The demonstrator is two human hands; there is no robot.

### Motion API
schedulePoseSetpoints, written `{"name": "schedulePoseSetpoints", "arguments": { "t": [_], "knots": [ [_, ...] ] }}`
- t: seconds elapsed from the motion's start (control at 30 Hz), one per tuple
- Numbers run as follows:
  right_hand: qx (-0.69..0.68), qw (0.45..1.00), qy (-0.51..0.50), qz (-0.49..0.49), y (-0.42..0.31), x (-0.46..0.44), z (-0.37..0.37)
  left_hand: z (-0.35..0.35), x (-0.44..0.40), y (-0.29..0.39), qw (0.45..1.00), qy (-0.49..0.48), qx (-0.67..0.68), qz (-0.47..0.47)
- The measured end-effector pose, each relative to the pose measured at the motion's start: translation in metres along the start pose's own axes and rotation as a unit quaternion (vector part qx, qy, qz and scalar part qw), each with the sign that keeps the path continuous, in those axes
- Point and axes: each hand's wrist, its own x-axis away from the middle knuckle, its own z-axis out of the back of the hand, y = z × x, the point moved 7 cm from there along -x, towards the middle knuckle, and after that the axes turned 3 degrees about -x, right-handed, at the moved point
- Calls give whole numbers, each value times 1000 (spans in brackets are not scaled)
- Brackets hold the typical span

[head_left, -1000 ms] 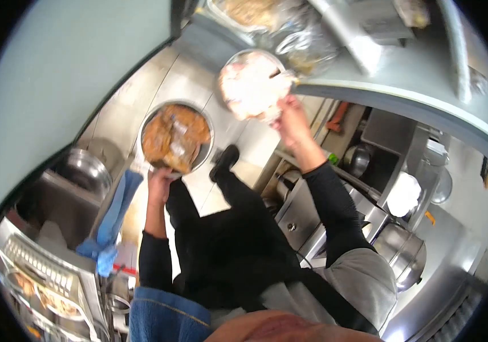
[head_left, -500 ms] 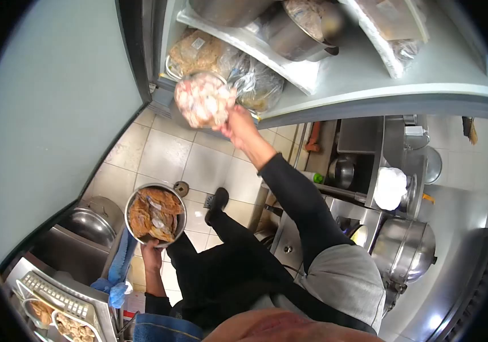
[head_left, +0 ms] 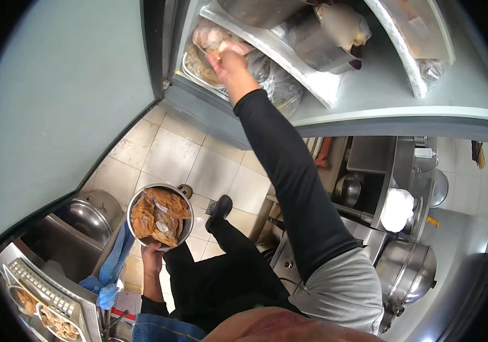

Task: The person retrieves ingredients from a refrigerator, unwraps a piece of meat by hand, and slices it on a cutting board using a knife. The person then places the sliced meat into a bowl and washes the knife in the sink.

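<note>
My left hand (head_left: pixel 152 259) grips the near rim of a round metal bowl (head_left: pixel 131 227) from below. Reddish-brown coated meat (head_left: pixel 161 216) fills that bowl, with a small pale slip lying on top. My right hand (head_left: pixel 234 69) reaches into the low shelf space of the fridge, its fingers closed at the near edge of a load of pale pink meat pieces (head_left: pixel 215 37). Whether a bowl or a bag carries these pieces I cannot tell. Beneath them sits a white-rimmed tray (head_left: pixel 190 71) with bagged food, and clear plastic bags (head_left: pixel 281 85) lie to the right.
The fridge door (head_left: pixel 67 102) stands open on the left. Above, a fridge shelf (head_left: pixel 312 85) carries large metal pots (head_left: pixel 318 48). A sink with a steel pot (head_left: pixel 87 219) and a white basket (head_left: pixel 41 288) are at lower left. Steel counters and a big lidded pot (head_left: pixel 406 271) stand right.
My right hand has moved the pale pink meat up and inward, from in front of the fridge into its low shelf space. My left hand still holds the bowl in nearly the same place.
</note>
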Motion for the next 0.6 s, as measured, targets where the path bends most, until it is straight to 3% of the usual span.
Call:
{"name": "schedulePoseSetpoints", "arguments": {
  "t": [0.03, 0.17, 0.33, 0.4, 0.43, 0.5, 0.6],
  "knots": [
    [-20, 1000, 23, -1, 5, 3, 3, -8, 0, 3, 1000, 13, 3, 1],
    [-26, 997, -68, 18, 12, -2, 7, -23, -5, 9, 1000, -1, 1, -5],
    [-37, 986, -146, -76, 8, 19, 14, -14, -10, 5, 999, -28, -15, 9],
    [-23, 979, -177, -100, 0, 52, 28, -45, -5, 21, 1000, 12, 4, -24],
    [-16, 985, -163, -53, -7, 71, 42, -39, -17, 14, 1000, 1, -7, -7],
    [-40, 971, -234, -34, 4, 91, 82, -40, -31, 6, 999, -37, -12, 4],
    [-35, 979, -196, -31, 28, 102, 158, -63, -65, -7, 999, -41, 2, 1]
  ]
}}
